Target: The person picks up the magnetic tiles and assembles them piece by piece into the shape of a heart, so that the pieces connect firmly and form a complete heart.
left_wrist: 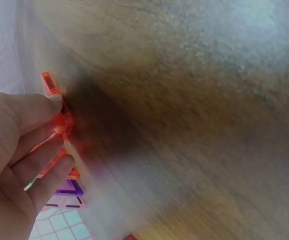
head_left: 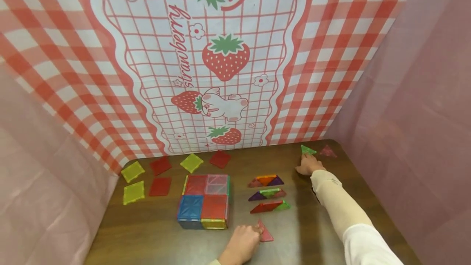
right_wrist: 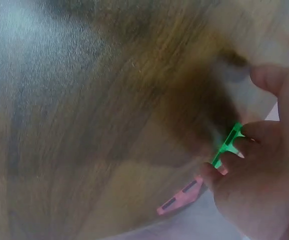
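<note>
At the table's near side, my left hand [head_left: 243,242] pinches a translucent red triangle magnetic tile [head_left: 265,232]. The left wrist view shows the thumb on one face of this red tile [left_wrist: 64,120] and the fingers behind it. Far to the right, my right hand [head_left: 310,165] reaches to a green triangle tile [head_left: 307,149] near the back edge. In the right wrist view its fingertips meet the green tile [right_wrist: 228,145], with the thumb spread apart from it. A pink triangle tile [head_left: 327,151] lies just beyond to the right.
A block of square tiles [head_left: 204,199], blue, red, pink and yellow, stands mid-table. To its right are three rows of joined triangle tiles [head_left: 270,194]. Several loose yellow squares [head_left: 134,192] and red squares [head_left: 160,186] lie at the left. A strawberry-print cloth [head_left: 226,56] hangs behind the table.
</note>
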The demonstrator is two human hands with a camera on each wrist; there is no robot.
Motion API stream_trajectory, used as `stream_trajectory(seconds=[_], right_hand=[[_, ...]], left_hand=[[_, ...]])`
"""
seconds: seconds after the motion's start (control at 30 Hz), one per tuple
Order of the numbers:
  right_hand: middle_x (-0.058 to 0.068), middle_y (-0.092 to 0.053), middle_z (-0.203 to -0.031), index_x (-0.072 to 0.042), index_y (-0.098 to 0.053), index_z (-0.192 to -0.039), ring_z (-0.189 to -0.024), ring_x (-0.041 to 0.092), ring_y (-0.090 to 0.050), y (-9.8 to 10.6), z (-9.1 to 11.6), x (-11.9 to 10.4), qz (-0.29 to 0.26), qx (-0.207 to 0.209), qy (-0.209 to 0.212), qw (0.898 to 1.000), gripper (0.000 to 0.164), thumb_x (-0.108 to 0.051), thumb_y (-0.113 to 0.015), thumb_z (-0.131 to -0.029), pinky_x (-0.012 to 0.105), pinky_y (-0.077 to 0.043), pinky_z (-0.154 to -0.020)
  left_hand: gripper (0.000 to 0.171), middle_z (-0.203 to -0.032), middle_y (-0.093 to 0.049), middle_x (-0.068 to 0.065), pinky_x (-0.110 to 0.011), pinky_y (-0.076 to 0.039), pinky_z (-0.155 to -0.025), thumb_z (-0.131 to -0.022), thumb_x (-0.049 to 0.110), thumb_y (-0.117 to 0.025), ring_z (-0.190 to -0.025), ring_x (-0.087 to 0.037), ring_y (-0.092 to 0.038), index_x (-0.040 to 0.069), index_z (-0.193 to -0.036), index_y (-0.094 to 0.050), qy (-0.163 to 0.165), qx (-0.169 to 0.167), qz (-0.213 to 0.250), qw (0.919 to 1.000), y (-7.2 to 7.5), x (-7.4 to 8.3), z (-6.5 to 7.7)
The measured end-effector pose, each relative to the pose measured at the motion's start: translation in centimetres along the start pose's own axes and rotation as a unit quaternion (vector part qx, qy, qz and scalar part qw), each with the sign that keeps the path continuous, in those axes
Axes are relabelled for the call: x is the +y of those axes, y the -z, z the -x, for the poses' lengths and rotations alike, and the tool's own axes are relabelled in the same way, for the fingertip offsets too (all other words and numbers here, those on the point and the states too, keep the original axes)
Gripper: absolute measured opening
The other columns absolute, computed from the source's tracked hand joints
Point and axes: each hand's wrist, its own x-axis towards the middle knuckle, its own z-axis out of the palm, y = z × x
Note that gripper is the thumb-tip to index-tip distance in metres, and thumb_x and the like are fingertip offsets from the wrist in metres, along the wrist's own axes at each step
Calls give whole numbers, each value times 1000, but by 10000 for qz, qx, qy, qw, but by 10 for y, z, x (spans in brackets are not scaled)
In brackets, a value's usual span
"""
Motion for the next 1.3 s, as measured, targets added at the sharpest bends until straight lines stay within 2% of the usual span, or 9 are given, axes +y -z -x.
stream_trajectory(seconds=[0.07,0.17,0.2,0.37,0.57,0.7,0.93,1.13,1.3], right_hand=[[37,-46,-143,13,-59,-124,-124,55,-50,2,7,3,31,50,35,10000,52,-32,-57,-97,66,-43,-100],[33,-57,-130,7,-68,-105,-108,51,-59,0,14,7,194,513,155,9984,41,-31,-57,-95,64,-48,-91],[32,-58,-129,6,-68,-106,-107,51,-60,-2,16,9,215,630,168,9976,40,-30,-56,-95,63,-49,-89],[33,-51,-142,5,-58,-136,-124,54,-53,-16,30,18,-44,984,183,9950,48,-23,-58,-97,66,-48,-94],[29,-64,-126,3,-65,-126,-108,49,-64,-37,60,26,-204,1563,564,9859,43,-26,-68,-96,63,-52,-85],[27,-67,-121,2,-67,-124,-104,47,-65,-49,83,31,-243,1892,840,9780,41,-25,-72,-94,61,-53,-84],[32,-60,-122,-3,-69,-126,-107,52,-59,-66,128,43,-634,1788,1029,9764,43,-27,-75,-92,64,-51,-85],[18,-64,-118,-7,-69,-127,-103,35,-59,-80,160,43,-1230,1686,1167,9710,52,-36,-81,-85,51,-51,-80],[2,-63,-104,-12,-74,-121,-93,20,-56,-89,174,28,-1166,1764,1356,9679,60,-51,-84,-77,39,-41,-78]], left_hand=[[19,-78,-69,14,-23,-41,-46,-75,22,-83,-61,-6,-64,25,-71,-65,-35,9,18,10000,1,4,0],[18,-76,-68,12,-23,-43,-46,-76,20,-82,-61,-7,-64,23,-72,-65,6,-112,91,9999,2,9,1],[17,-76,-68,12,-24,-44,-46,-77,19,-81,-61,-8,-64,23,-72,-65,54,-161,121,9998,2,11,1],[15,-75,-68,10,-24,-48,-49,-79,13,-78,-63,-7,-65,22,-74,-67,217,-299,173,9992,4,16,0],[15,-76,-67,8,-23,-50,-53,-80,9,-77,-66,-7,-65,20,-76,-68,241,-327,222,9989,3,15,0],[13,-79,-67,7,-22,-52,-58,-80,8,-77,-72,-7,-65,19,-80,-70,295,-374,206,9987,3,12,0],[13,-84,-68,8,-20,-54,-68,-79,7,-77,-81,-7,-65,18,-82,-72,332,-394,123,9986,5,11,0],[16,-99,-73,12,-17,-54,-82,-81,6,-76,-96,-3,-68,20,-89,-76,95,-363,160,9992,1,16,-3],[16,-97,-73,11,-18,-55,-78,-81,5,-75,-91,-4,-68,19,-90,-76,172,-512,336,9980,3,21,-6]])
